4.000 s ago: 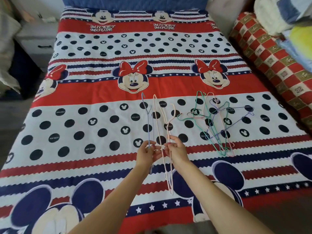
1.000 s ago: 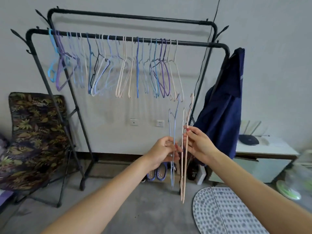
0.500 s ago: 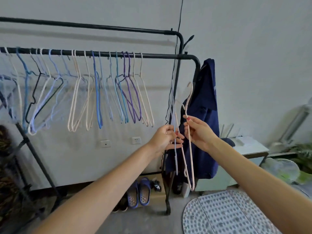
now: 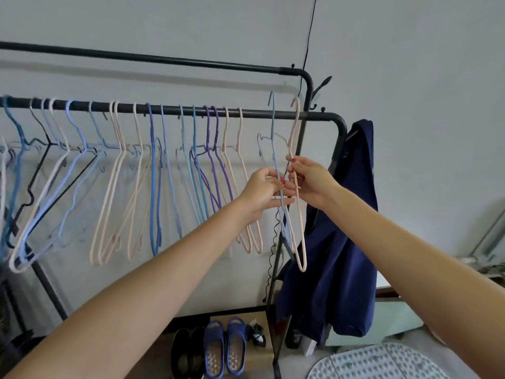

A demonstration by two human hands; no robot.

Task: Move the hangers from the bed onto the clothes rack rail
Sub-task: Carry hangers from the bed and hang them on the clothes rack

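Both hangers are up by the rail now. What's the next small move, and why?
Probably lower both so their hooks catch the front rail. The left hand pinches the blue hanger, the right hand the pink hanger; both hook tips sit above the rail's bare right end.

Two hands (image 4: 263,191) each hold one hanger: one blue (image 4: 274,138), one pink (image 4: 294,132). Two black rails (image 4: 273,115) run across. Two blue slippers (image 4: 224,348) sit beside two black shoes (image 4: 188,351).
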